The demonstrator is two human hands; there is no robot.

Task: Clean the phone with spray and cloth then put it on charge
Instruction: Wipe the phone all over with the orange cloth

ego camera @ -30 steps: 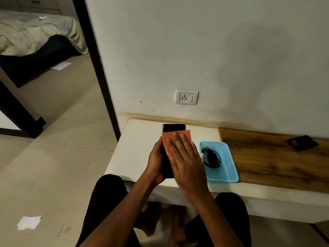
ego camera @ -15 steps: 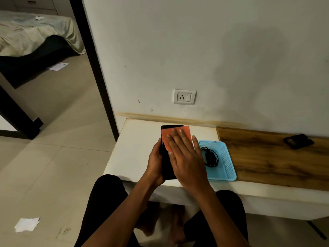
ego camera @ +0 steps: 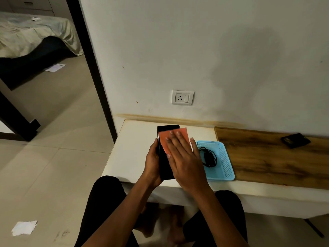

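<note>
phone (ego camera: 166, 164), cloth (ego camera: 168, 139) over it, basket (ego camera: 225, 164) beside

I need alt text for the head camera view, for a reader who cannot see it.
A seated person's left hand holds a black phone while the right hand presses an orange cloth on its screen. Beside it, a blue basket holds a black charger.

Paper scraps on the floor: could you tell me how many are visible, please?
2: one white scrap lies near the person's left leg, another lies beside the bed. More may be hidden.
</note>
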